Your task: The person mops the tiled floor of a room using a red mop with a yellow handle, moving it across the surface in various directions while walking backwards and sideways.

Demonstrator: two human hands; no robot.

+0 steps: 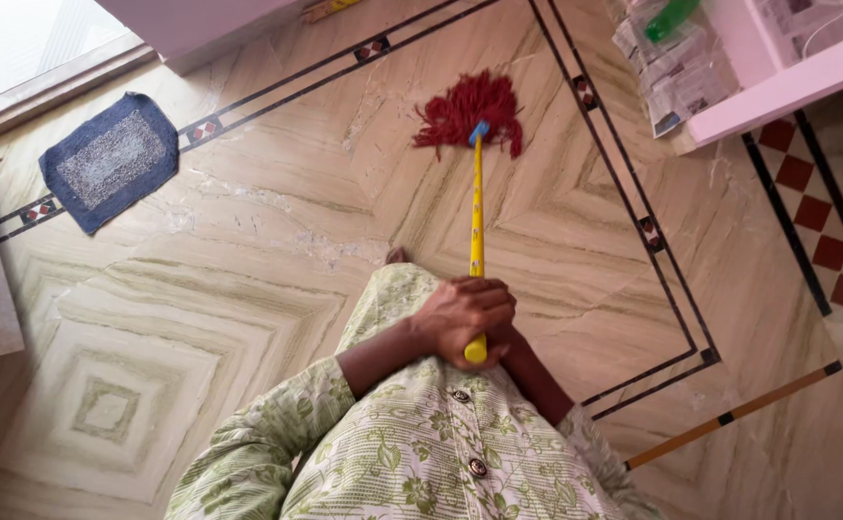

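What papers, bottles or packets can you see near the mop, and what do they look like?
Newspapers: top right, by the pink shelf, crumpled grey-white sheets with print.
Green bottle: on the newspapers, lying tilted, only partly in view.
Paper: on the shelf, white with dark print, cut off by the edge.
No screens or signs.

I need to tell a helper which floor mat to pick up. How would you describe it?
Start at the red mop head on the marble floor and look toward the bright doorway. The mat lies there: small, dark blue, with a grey centre, the only cloth rectangle on the floor.
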